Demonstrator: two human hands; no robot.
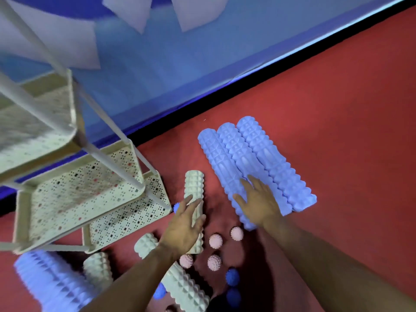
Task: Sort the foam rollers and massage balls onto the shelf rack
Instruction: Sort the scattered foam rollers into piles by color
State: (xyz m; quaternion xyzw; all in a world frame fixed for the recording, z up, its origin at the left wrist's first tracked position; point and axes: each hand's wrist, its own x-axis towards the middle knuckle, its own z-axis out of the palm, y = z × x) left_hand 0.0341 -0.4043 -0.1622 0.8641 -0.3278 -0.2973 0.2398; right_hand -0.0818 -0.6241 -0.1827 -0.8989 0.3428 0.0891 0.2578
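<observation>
Red carpeted floor [315, 109] underfoot. Blue wall [180, 70] behind, pale angular patches [195, 14] across it; dark baseboard strip [270, 79] along the join. Bluish light, motion blur.

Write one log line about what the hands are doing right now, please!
left hand: resting on cream roller | right hand: flat on blue rollers | pink balls: on floor | shelf rack: nothing on visible tiers

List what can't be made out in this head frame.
- Blue spiky ball: mostly hidden behind the left hand and the shelf rack corner.
- Blue roller at lower left: motion-blurred, cut off by the bottom edge.
- Upper rack tiers: blurred, cut off by the left edge.
- Contact under the right hand on the blue rollers: hidden by the hand.
</observation>
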